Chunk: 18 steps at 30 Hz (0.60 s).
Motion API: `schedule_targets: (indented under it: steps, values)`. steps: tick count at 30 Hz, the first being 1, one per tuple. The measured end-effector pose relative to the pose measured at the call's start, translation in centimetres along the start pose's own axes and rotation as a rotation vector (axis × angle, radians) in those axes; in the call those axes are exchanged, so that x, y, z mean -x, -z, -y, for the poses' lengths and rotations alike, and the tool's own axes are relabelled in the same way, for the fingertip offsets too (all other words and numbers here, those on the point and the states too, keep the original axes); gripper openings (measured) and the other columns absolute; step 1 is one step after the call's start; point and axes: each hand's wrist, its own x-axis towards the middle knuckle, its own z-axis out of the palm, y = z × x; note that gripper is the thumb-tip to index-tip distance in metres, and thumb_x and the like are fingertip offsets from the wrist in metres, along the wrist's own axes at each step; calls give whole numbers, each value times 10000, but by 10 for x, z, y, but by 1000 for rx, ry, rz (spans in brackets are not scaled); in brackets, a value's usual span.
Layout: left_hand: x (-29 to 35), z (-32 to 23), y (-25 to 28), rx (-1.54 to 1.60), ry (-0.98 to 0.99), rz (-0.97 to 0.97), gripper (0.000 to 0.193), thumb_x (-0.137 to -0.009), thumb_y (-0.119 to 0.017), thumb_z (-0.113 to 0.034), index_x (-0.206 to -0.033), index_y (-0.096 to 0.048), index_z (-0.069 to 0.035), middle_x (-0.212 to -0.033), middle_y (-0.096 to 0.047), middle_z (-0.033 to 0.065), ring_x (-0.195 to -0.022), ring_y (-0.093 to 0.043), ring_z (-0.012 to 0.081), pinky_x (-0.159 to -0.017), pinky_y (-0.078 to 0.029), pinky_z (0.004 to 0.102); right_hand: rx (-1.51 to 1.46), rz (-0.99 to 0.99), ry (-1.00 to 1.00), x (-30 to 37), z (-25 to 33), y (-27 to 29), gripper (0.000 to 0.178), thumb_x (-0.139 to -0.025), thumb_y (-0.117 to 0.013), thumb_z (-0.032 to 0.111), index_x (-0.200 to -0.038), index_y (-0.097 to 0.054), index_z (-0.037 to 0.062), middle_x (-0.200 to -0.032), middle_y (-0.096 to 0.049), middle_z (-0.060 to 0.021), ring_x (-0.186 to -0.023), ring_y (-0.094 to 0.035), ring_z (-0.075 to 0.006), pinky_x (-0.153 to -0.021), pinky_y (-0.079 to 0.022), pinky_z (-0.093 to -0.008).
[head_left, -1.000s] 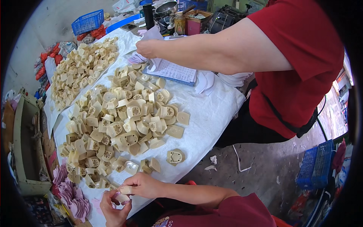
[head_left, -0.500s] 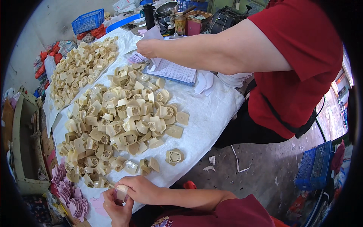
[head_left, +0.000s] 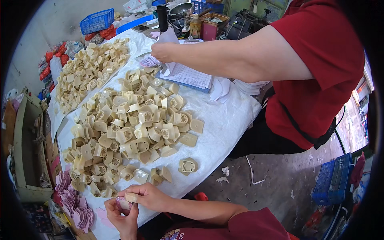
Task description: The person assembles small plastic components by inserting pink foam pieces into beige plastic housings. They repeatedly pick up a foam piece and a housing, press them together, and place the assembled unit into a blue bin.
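At the table's near edge my left hand point(head_left: 122, 218) is closed round a small beige heel-like piece point(head_left: 125, 205) with glossy pink-purple covering at its side. My right hand point(head_left: 150, 197) pinches a small tan block point(head_left: 131, 197) against its top; the block's kind is not clear. Just beyond my hands spreads a large pile of beige plastic heel-like pieces point(head_left: 132, 132), hollow with round holes inside. One such piece point(head_left: 188, 165) lies apart, hollow side up. To the left of my hands are stacked pink cut sheets point(head_left: 76, 208), and a loose pink sheet point(head_left: 105, 218) lies beside my left hand.
Across the table a co-worker in a red shirt point(head_left: 316, 88) reaches over a clipboard with a written sheet point(head_left: 192, 76). White cut pieces point(head_left: 220, 89) lie near it. A second beige pile point(head_left: 88, 72) fills the far left. Blue crates point(head_left: 332, 180) stand on the floor at right.
My right fingers and the tan block have shifted slightly up on the held piece, showing more of its pink-purple covering. The view has moved a little; the co-worker's arm stays over the clipboard.
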Motion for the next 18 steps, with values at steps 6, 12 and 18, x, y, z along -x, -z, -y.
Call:
schedule_targets:
  steps: [6,12,18]
  values:
    - [-1,4,-4,39,-15,-27,389,-672,-754,-8,-922,-458,-45,-776,-528,-3,-618,-472,12,-509,-366,147,312,-150,157,5,2,-13,287,-941,-509,145,-1177,-597,6,-1032,-651,-85,-919,-592,-130,-833,-464,-269]
    - [0,3,-2,25,-19,-33,392,-675,-750,-5,-928,-454,-49,-786,-523,-6,-615,-467,11,-494,-359,147,195,-80,139,3,1,-12,309,-919,-514,111,-1203,-573,3,-1077,-634,-133,-967,-604,-214,-875,-458,-296]
    - [-4,10,0,109,-10,-33,411,-667,-751,4,-937,-447,-56,-781,-513,-17,-620,-463,7,-496,-360,146,254,-82,216,2,4,-16,342,-859,-504,13,-1193,-571,-7,-1109,-604,-157,-1033,-580,-262,-915,-442,-324]
